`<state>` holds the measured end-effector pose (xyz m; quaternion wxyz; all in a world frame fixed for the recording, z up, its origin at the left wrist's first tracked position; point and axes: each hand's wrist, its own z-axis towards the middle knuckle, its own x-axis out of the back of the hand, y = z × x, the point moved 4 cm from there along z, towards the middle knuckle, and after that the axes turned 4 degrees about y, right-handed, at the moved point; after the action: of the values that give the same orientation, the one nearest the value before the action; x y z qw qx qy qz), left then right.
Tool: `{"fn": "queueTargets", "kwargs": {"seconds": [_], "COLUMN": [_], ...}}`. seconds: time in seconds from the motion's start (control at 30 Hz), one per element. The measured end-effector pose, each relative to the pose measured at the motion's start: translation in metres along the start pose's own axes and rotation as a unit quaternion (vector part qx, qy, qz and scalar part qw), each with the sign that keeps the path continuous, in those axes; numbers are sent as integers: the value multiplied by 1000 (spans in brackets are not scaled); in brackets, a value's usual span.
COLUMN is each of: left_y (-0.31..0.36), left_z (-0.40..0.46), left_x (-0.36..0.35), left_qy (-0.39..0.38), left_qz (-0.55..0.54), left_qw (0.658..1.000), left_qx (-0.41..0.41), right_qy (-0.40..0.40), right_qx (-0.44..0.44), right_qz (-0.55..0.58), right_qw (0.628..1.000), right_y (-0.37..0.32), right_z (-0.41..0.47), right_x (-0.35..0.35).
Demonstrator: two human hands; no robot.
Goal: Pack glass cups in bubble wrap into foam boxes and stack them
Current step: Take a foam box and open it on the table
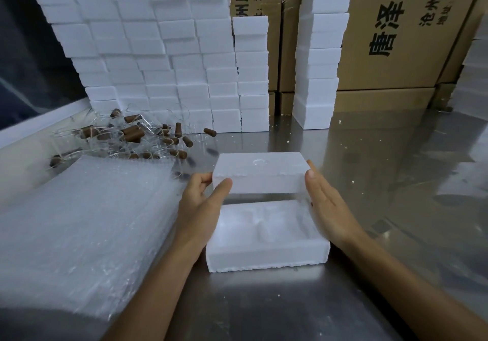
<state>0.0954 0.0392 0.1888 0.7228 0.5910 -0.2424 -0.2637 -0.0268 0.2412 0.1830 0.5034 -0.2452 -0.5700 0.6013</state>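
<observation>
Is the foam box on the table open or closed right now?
Open. The foam box base lies on the table with its moulded cavities exposed and empty; both hands hold the foam lid beyond it.

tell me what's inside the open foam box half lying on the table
The open foam half holds nothing: only its bare moulded hollows show, no cup or bubble wrap. The left hand covers its left edge. The lid half, held between both hands, sits beyond it, not over it.
</observation>
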Motion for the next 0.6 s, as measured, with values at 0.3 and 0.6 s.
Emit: {"fn": "queueTargets", "kwargs": {"seconds": [0.3,0.6], "left_y": [0,-2], "left_z": [-2,25], "left_x": [3,-3], "left_qy": [107,101], "left_qz": [162,126], "left_qw": [981,987], "left_qx": [-19,8], "right_qy": [75,105], "right_qx": [-50,-82], "right_qz": [-86,-64], "right_qw": [992,989], "right_y": [8,8], "right_z": [7,26], "right_x": [4,-1]}}
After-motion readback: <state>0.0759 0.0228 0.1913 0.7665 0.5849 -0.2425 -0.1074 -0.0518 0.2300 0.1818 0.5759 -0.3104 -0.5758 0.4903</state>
